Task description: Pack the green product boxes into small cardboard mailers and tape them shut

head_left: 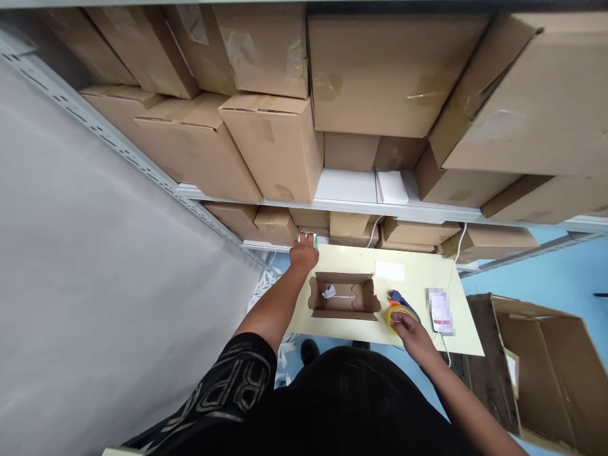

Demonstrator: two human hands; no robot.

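Note:
My left hand (304, 253) reaches to the back left edge of the table, its fingers curled over a small white and green item (315, 240), mostly hidden by them. Closer to me, the fingertips of my right hand (412, 335) are pinched at the yellow roll of tape (390, 313) on a tape dispenser with blue and orange parts (398, 297). Between my hands stands an open cardboard box (344, 314), its flaps up. A crumpled piece of white paper (329, 291) lies inside it, towards the left.
A white sheet (389, 270) and a phone with a cable (441, 311) lie on the pale table (460, 339). Shelves (342, 206) packed with cardboard boxes (275, 145) rise behind it. A large open carton (546, 367) stands right; a grey wall (95, 253) is left.

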